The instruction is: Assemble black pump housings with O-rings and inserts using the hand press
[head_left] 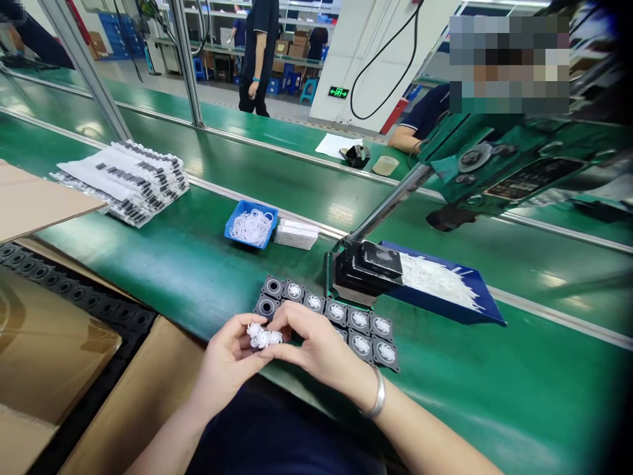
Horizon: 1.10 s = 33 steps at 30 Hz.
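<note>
Several small white bladed fan wheels (262,336) are bunched together between my hands, near the table's front edge. My left hand (230,353) is closed around the bunch from the left. From the right, my right hand (316,336) pinches at the same fan wheels with thumb and fingers. Just beyond lie two rows of dark square fan housings (336,312). Most visible ones carry a white wheel in the middle, while the two at the left end (266,307) show a dark round centre. My right hand hides part of the near row.
A blue tray of white rings (252,227) stands beyond the housings, beside white blocks (295,234). To the right are a green press (494,165) and a blue bin of white strips (440,284). Cardboard boxes (54,336) and stacked sheets (123,178) are at left. A co-worker (420,119) sits opposite.
</note>
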Motion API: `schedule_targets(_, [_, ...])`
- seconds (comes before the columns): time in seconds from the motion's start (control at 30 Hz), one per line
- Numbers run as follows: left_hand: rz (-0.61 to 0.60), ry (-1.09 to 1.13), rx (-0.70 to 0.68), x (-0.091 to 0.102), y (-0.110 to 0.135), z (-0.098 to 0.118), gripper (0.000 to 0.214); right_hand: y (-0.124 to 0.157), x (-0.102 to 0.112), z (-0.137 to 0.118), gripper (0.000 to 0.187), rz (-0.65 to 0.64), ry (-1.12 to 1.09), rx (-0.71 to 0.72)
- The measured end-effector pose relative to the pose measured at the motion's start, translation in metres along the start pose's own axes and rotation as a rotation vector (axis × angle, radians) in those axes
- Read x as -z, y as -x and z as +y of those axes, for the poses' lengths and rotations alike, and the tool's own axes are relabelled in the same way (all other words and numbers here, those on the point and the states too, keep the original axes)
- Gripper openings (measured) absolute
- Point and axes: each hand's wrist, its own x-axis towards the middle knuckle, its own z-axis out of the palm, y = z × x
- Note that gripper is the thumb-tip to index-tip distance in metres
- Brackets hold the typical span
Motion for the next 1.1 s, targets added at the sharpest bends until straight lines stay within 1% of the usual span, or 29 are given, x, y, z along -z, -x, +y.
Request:
schedule_targets(0.07, [-0.028,0.061,0.033,0.004,0.000,0.002,0.044,0.001,0.004,0.000,0.024,-0.036,-0.092,-0.036])
schedule_targets(0.13, [-0.031,0.136,0.045,0.006,0.000,0.003,0.045,0.001,0.010,0.001,0.020,-0.061,-0.220,-0.075])
schedule_targets(0.17, [-0.019,0.163,0.050,0.007,0.000,0.003,0.045,-0.001,0.014,0.003,0.019,-0.040,-0.267,-0.098])
schedule_targets(0.2, [-0.001,0.178,0.053,0.007,0.000,0.003,0.045,-0.004,0.017,0.006,0.017,0.014,-0.279,-0.117])
schedule_targets(0.23, [0.019,0.184,0.051,0.007,-0.001,0.003,0.044,-0.008,0.020,0.011,0.015,0.094,-0.242,-0.126])
schedule_targets(0.27, [0.039,0.183,0.047,0.007,-0.001,0.003,0.043,-0.013,0.022,0.017,0.013,0.178,-0.157,-0.118])
schedule_targets(0.3, [0.056,0.178,0.039,0.006,-0.001,0.002,0.043,-0.019,0.023,0.024,0.011,0.245,-0.039,-0.094])
schedule_targets(0.33, [0.072,0.172,0.031,0.006,-0.002,0.003,0.044,-0.025,0.023,0.031,0.010,0.282,0.091,-0.058])
schedule_targets(0.37, [0.088,0.169,0.023,0.005,-0.002,0.003,0.045,-0.031,0.023,0.038,0.009,0.284,0.215,-0.016])
schedule_targets(0.4, [0.102,0.169,0.021,0.005,-0.002,0.003,0.048,-0.036,0.022,0.044,0.010,0.257,0.322,0.025])
schedule_targets(0.47, [0.135,0.176,0.022,0.005,-0.002,0.005,0.054,-0.042,0.021,0.052,0.011,0.156,0.475,0.098])
schedule_targets(0.53, [0.178,0.191,0.017,0.006,-0.002,0.007,0.058,-0.043,0.020,0.049,0.015,0.061,0.567,0.156])
schedule_targets(0.57, [0.200,0.200,0.014,0.007,-0.001,0.008,0.059,-0.042,0.020,0.045,0.019,0.044,0.586,0.173])
schedule_targets(0.63, [0.237,0.219,0.012,0.008,-0.001,0.009,0.058,-0.035,0.019,0.031,0.033,0.056,0.542,0.161])
schedule_targets(0.67, [0.248,0.234,0.015,0.009,-0.001,0.009,0.058,-0.030,0.017,0.023,0.041,0.054,0.469,0.131])
schedule_targets(0.73, [0.252,0.270,0.027,0.009,-0.002,0.008,0.058,-0.019,0.009,0.009,0.053,-0.016,0.270,0.065])
schedule_targets(0.8, [0.241,0.295,0.041,0.008,-0.003,0.006,0.058,-0.009,-0.003,0.003,0.055,-0.089,0.118,0.024])
schedule_targets(0.83, [0.235,0.297,0.045,0.007,-0.004,0.005,0.058,-0.005,-0.009,0.003,0.053,-0.086,0.078,0.014])
schedule_targets(0.93, [0.251,0.267,0.012,0.004,-0.005,0.002,0.056,0.002,-0.019,0.009,0.033,0.012,0.034,-0.023])
schedule_targets(1.03, [0.279,0.218,-0.036,0.004,-0.005,0.002,0.056,0.002,-0.012,0.012,0.017,0.091,-0.012,-0.053])
schedule_targets(1.1, [0.292,0.186,-0.050,0.006,-0.004,0.004,0.056,-0.002,0.001,0.012,0.017,0.166,-0.010,-0.059])
